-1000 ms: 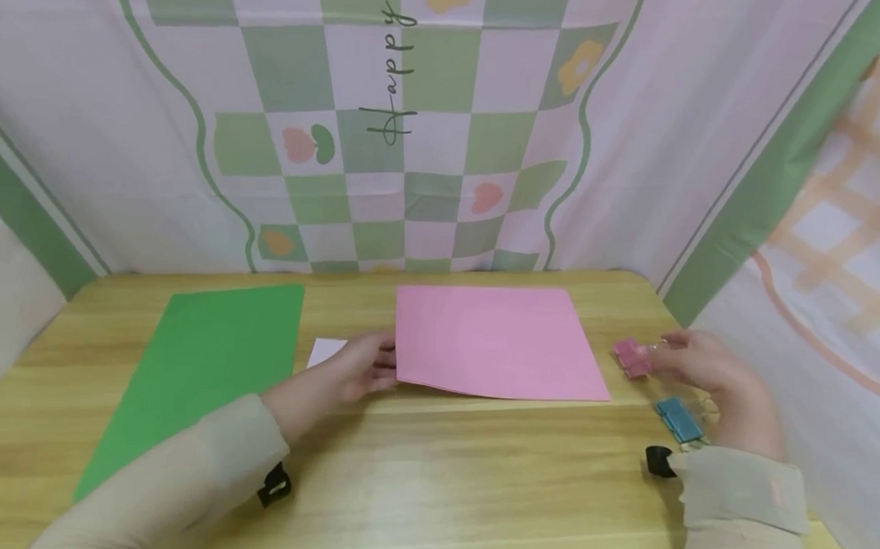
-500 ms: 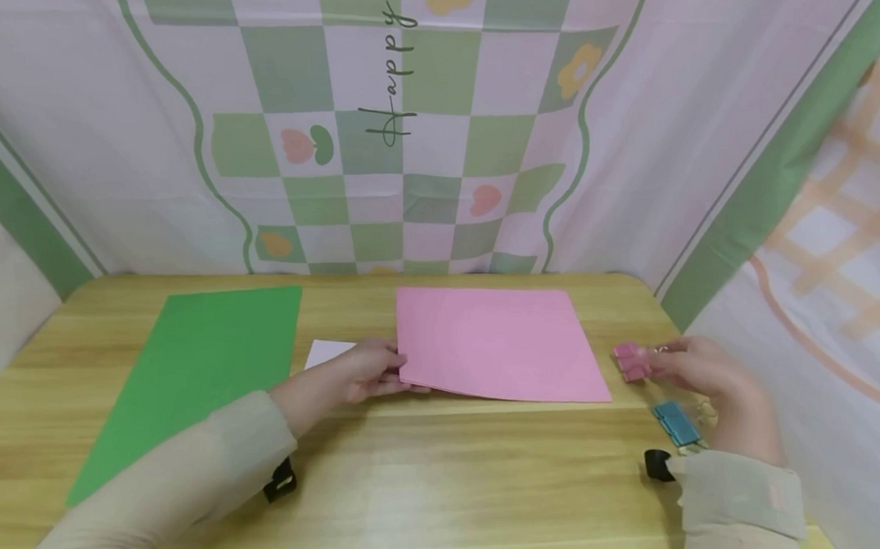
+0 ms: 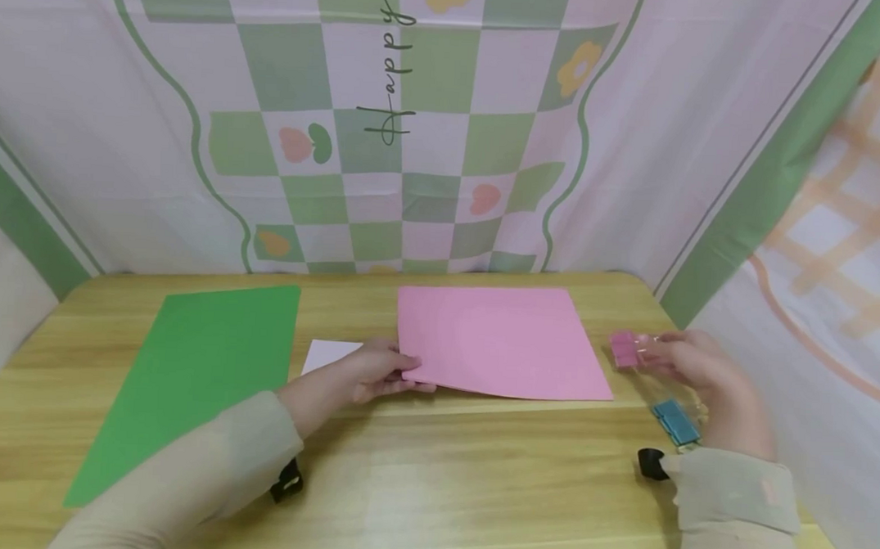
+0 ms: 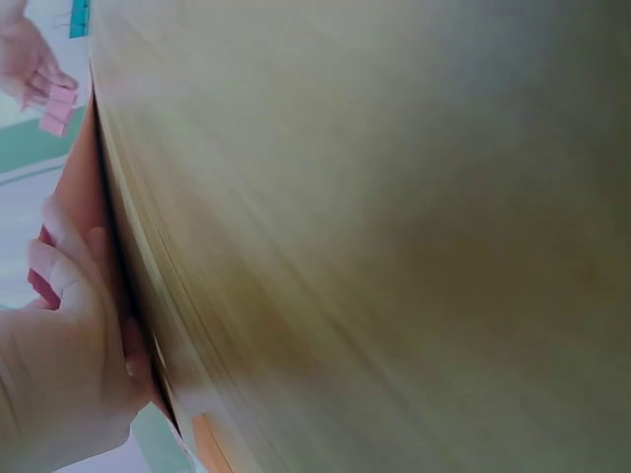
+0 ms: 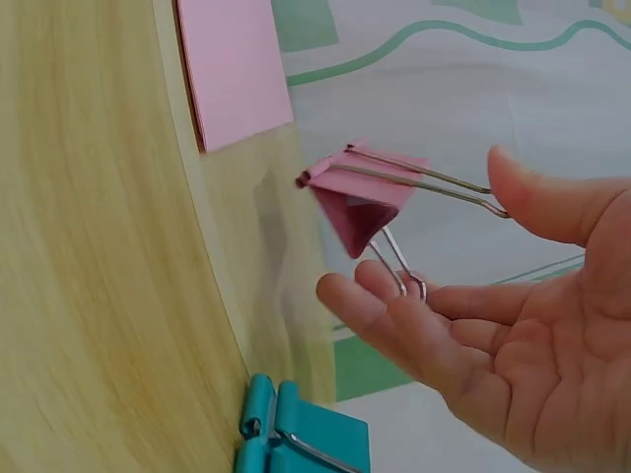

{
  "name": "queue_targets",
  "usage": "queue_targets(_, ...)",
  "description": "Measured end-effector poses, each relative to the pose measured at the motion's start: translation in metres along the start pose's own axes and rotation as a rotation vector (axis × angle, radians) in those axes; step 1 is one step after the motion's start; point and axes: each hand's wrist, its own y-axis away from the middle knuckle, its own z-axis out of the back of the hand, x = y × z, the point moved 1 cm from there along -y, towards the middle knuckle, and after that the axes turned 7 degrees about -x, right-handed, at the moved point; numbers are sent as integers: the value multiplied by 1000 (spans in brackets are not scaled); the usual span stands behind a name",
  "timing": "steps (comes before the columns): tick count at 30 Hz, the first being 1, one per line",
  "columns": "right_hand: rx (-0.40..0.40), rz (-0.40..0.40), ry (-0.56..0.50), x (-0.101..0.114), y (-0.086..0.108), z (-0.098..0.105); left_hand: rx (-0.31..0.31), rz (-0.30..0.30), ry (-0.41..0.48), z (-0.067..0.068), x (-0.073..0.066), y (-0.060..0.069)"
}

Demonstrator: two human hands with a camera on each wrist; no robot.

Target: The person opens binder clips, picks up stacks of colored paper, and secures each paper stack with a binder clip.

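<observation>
Pink sheets [image 3: 503, 343] lie at the middle of the table, their near left corner pinched by the left hand [image 3: 377, 372], thumb on top and fingers beneath. In the left wrist view the left hand [image 4: 79, 345] grips the pink edge just above the wood. The right hand [image 3: 690, 363] holds a pink binder clip [image 3: 624, 350] by its wire handles, right of the sheets. In the right wrist view the pink clip [image 5: 365, 192] hangs between the thumb and fingers of the right hand [image 5: 523, 315], its jaws closed and touching no paper.
A green sheet [image 3: 192, 378] lies on the left of the wooden table [image 3: 460, 488], with a white paper [image 3: 327, 353] beside it. A teal clip [image 3: 675, 422] rests below the right hand. Black objects [image 3: 653, 464] sit near both sleeves. A patterned curtain [image 3: 438, 143] stands behind.
The left hand has moved slightly right, its thumb now over the pink corner. The right hand has raised and turned the pink clip a little, shifting it slightly left.
</observation>
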Motion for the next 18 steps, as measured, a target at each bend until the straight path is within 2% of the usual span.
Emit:
queue_targets(4,14,20,-233,-1,-2,-3,4,-16,-3,-1,0,0)
queue_targets(7,41,25,-506,-2,-2,-4,10,-19,-1,-1,0,0)
queue_targets(10,62,18,-708,-3,-2,-3,19,-21,-4,0,0,1)
queue_targets(18,123,76,-976,-6,-2,-2,53,-31,-57,1,-1,5)
